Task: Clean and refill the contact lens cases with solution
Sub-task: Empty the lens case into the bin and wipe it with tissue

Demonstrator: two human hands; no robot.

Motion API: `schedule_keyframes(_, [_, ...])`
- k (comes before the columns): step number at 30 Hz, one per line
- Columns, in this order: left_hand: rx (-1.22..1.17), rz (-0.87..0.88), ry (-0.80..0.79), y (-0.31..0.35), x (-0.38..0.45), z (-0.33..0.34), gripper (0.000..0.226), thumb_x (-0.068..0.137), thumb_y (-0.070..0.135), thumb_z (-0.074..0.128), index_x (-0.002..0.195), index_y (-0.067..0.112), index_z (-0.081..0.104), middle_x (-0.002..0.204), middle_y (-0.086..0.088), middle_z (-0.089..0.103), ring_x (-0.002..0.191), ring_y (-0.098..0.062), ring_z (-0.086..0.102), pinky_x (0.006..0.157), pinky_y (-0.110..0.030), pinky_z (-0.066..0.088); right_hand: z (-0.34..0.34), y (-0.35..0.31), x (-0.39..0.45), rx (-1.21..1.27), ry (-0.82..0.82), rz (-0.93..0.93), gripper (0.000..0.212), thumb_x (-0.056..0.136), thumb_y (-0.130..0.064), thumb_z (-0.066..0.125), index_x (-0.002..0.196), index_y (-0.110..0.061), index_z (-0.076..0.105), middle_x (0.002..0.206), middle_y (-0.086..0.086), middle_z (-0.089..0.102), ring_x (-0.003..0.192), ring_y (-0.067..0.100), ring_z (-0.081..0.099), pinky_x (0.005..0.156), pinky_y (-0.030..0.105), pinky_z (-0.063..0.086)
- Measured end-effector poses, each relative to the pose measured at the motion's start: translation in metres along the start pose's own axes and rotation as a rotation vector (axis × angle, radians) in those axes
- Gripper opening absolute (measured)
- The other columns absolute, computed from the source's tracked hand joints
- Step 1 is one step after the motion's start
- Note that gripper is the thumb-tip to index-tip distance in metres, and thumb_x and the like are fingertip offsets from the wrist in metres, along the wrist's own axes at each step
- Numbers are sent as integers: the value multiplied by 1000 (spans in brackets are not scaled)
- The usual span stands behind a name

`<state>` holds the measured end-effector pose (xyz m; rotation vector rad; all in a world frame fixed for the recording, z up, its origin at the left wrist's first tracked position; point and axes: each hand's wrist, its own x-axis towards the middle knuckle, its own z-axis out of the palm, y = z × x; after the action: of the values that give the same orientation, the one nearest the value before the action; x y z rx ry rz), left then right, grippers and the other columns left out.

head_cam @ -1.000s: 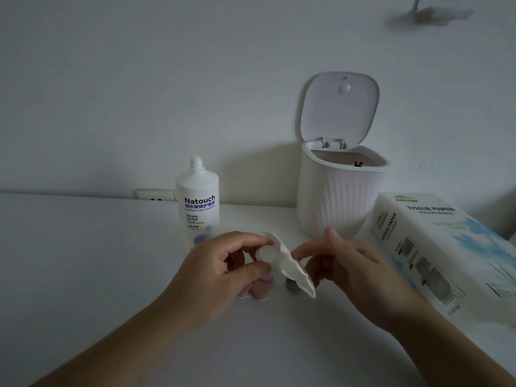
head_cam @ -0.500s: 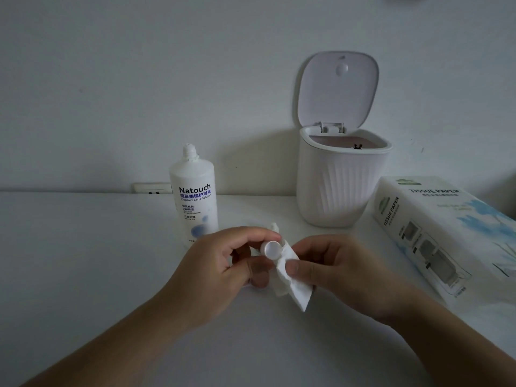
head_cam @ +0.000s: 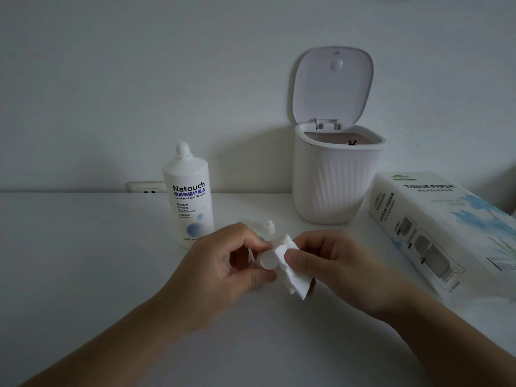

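Head view. The left hand holds a small white round lens-case piece just above the worktop, its thumb and forefinger curled round the rim so that the flat round face is turned toward the camera. At 3 o'clock of that piece the right hand pinches a folded white tissue, thumb on top, pressing the tissue against the piece's edge. Judged from its look, the piece is light, rigid plastic, smooth and probably slippery when wet, so the rim is the sound place to grip it; the tissue is soft and limp and will tear if dragged hard. Both forearms enter from 6 o'clock, wrists low, hands meeting at centre. At 11 o'clock of the hands stands the solution bottle, uncapped, with a small white cap lying just beside it. At 1 o'clock stands an open-lidded bin; at 3 o'clock lies a tissue box.
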<state>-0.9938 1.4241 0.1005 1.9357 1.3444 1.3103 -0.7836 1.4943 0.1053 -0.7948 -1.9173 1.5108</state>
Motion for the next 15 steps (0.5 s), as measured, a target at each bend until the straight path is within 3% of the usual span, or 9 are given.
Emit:
schedule_keyframes(3, [48, -4, -1, 0, 0, -2, 31, 82, 14, 82, 101, 36, 73, 76, 7, 67, 67, -7, 62, 63, -9, 44, 0, 0, -2, -106, -45, 9, 31, 87, -40, 68, 83, -9, 72, 70, 12, 69, 64, 16, 62, 63, 30, 48])
schedule_keyframes(6, [71, -5, -51, 1, 0, -2, 37, 86, 7, 77, 105, 38, 71, 81, 9, 71, 74, -1, 67, 67, -4, 43, 0, -2, -5, -212, -98, 23, 32, 87, -42, 67, 82, -11, 71, 67, 6, 68, 62, 13, 59, 60, 27, 45])
schedule_keyframes(9, [20, -31, -46, 2, 1, -4, 32, 82, 9, 81, 96, 36, 74, 75, 13, 70, 68, -1, 62, 66, -7, 43, -1, -3, -4, -223, -82, 19, 33, 84, -45, 68, 82, -12, 72, 70, 11, 69, 63, 13, 60, 62, 29, 47])
schedule_keyframes(11, [-46, -50, -42, 4, 1, -4, 20, 72, 21, 86, 87, 27, 76, 73, 12, 70, 64, 0, 58, 64, -11, 45, -1, -2, -3, -207, -46, 7, 33, 81, -47, 69, 82, -14, 74, 74, 16, 70, 64, 15, 61, 64, 33, 47])
schedule_keyframes(15, [-19, -28, -37, 5, -3, -2, 27, 62, 25, 93, 77, 22, 70, 71, 5, 67, 61, -9, 58, 60, -19, 48, 1, -1, -2, -66, 5, -6, 35, 80, -43, 72, 80, -9, 74, 70, 11, 69, 62, 18, 61, 60, 30, 47])
